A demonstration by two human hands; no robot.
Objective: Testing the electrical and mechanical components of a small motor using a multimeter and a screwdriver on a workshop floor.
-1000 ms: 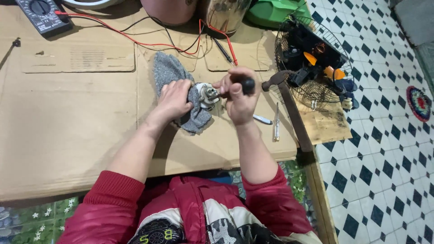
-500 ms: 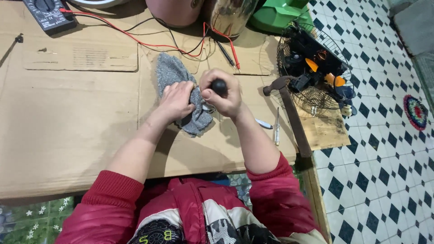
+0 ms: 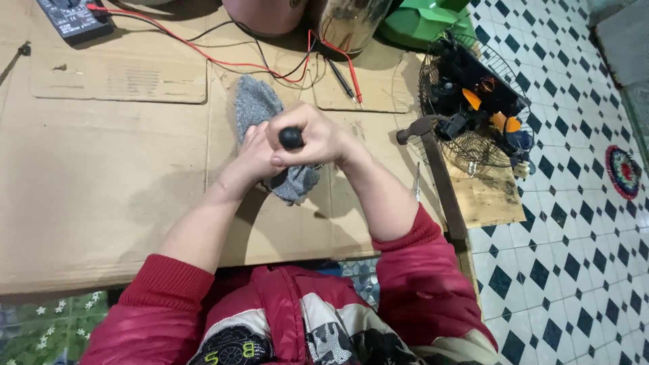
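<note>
My right hand (image 3: 318,138) is closed around a tool with a round black handle end (image 3: 291,138), held upright over a grey cloth (image 3: 255,101). My left hand (image 3: 253,157) presses down on the cloth right beside and partly under the right hand; whatever it holds in the cloth is hidden. The cloth lies on flattened brown cardboard (image 3: 101,176) covering the table. Both sleeves are red.
A multimeter (image 3: 71,17) sits at the far left with red and black leads (image 3: 203,51) running to probes (image 3: 345,74). A shiny metal pot (image 3: 348,20) and a pink vessel (image 3: 263,13) stand at the back. A hammer (image 3: 433,162) and a wire fan guard holding parts (image 3: 476,101) lie right.
My right hand has swung the black-handled tool left and upright over the cloth, closing in against my left hand. The view has shifted closer to the table.
</note>
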